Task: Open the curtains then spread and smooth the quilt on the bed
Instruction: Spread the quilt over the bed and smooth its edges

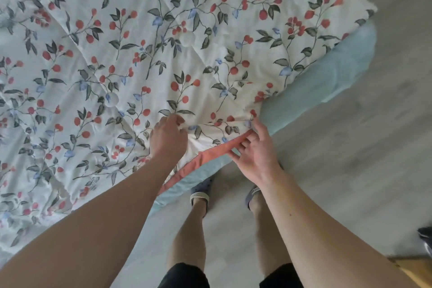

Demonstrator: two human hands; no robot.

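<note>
A white quilt (pixel 145 54) printed with red berries and grey-green leaves lies spread over the bed, covering most of the view. Its near edge is turned up, showing a coral-pink underside (pixel 210 154). My left hand (pixel 168 138) rests on the quilt just inside that edge, fingers curled down onto the fabric. My right hand (pixel 254 154) holds the pink edge near the quilt's corner, with the fabric between thumb and fingers. A pale blue sheet (pixel 327 82) shows under the quilt along the bed's side.
Light grey wooden floor (pixel 350 159) runs along the bed's right side. My feet in sandals (pixel 201 194) stand close to the bed's edge. A dark shoe (pixel 425 234) and a yellow-brown object (pixel 413 269) sit at the lower right.
</note>
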